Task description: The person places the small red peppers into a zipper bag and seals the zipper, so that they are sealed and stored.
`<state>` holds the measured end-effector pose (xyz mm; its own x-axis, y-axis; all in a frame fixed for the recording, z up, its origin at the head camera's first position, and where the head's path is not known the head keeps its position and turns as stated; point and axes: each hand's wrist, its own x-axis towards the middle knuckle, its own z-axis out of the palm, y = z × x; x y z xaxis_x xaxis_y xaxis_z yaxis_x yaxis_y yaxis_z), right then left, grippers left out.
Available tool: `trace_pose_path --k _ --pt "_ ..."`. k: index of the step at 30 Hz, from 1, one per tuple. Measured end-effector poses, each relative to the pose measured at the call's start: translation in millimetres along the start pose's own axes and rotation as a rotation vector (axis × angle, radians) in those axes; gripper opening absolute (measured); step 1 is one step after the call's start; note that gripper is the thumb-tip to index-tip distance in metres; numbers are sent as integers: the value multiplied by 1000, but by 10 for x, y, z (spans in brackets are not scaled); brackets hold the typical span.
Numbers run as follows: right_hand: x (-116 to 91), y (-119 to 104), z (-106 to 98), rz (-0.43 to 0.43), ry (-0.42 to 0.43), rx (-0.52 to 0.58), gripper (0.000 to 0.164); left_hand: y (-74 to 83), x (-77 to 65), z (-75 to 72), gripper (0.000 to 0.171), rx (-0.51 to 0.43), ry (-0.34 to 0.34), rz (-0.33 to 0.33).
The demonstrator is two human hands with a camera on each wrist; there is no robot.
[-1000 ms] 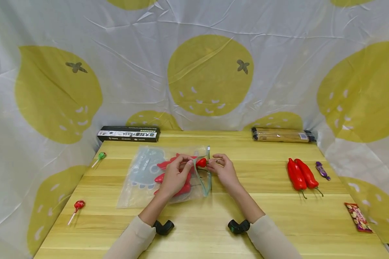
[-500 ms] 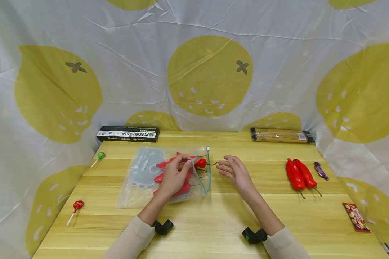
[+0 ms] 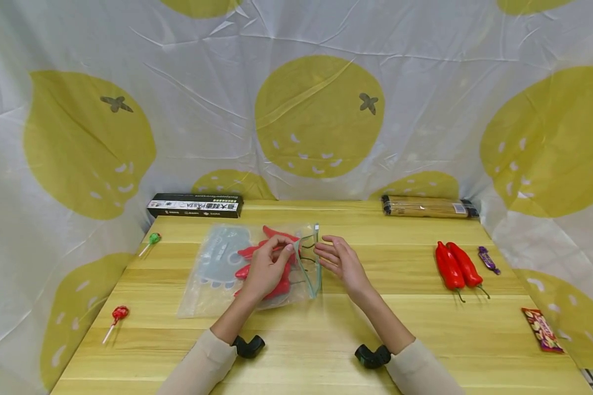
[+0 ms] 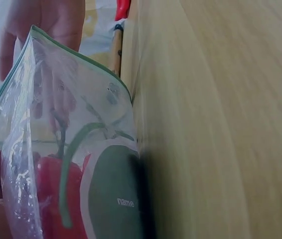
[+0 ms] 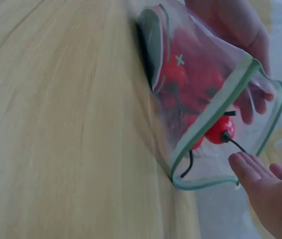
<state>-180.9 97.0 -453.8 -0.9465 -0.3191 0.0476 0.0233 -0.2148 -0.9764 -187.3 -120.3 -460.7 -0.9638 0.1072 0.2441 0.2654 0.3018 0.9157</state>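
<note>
A clear zip bag [image 3: 192, 300] with a green-edged mouth lies on the table, its mouth gaping to the right. Several red chili peppers [image 3: 279, 286] are inside, their green stems toward the opening. My left hand [image 3: 268, 267] pinches the upper edge of the mouth between thumb and fingers. At the opening, my right hand [image 3: 345, 270] has extended fingers and holds nothing. In the right wrist view its fingertips [image 5: 243, 164] are right at the curved stem of a red pepper [image 5: 220, 130]. The left wrist view shows stems through the plastic [image 4: 56, 94].
Two red peppers [image 3: 451, 269] lie side by side at right, near a purple-wrapped candy [image 3: 488, 260] and a red snack packet [image 3: 542, 330]. A pasta box [image 3: 195, 205] and a noodle pack [image 3: 427, 206] stand at the back. Green [image 3: 154, 238] and red lollipops [image 3: 120, 313] lie left.
My right hand let go of a pepper's stem, drew back to the right, then returned to the bag's mouth. That pepper now sits deeper in the bag. The left hand stayed put.
</note>
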Motion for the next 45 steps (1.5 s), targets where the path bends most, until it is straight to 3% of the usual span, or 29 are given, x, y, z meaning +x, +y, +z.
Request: trace_pose_path --k 6,12,20,30,36,45 --pt "34 23 1 2 -6 4 61 -7 -3 27 14 -22 -1 -6" --pt "-82 -43 -218 -29 38 -73 54 -4 -6 25 14 -40 1 -15" --pt "-445 -188 -763 -70 162 -382 42 17 -13 8 18 -40 6 -10" --pt "-919 -429 -1546 -31 448 -888 42 25 -7 1 19 -52 -3 -41" --pt "-1147 -536 -1890 51 549 -1021 52 21 6 3 20 -54 -8 -48" --pt "-1195 -384 -2079 132 545 -1137 56 29 21 14 18 -33 -3 -43"
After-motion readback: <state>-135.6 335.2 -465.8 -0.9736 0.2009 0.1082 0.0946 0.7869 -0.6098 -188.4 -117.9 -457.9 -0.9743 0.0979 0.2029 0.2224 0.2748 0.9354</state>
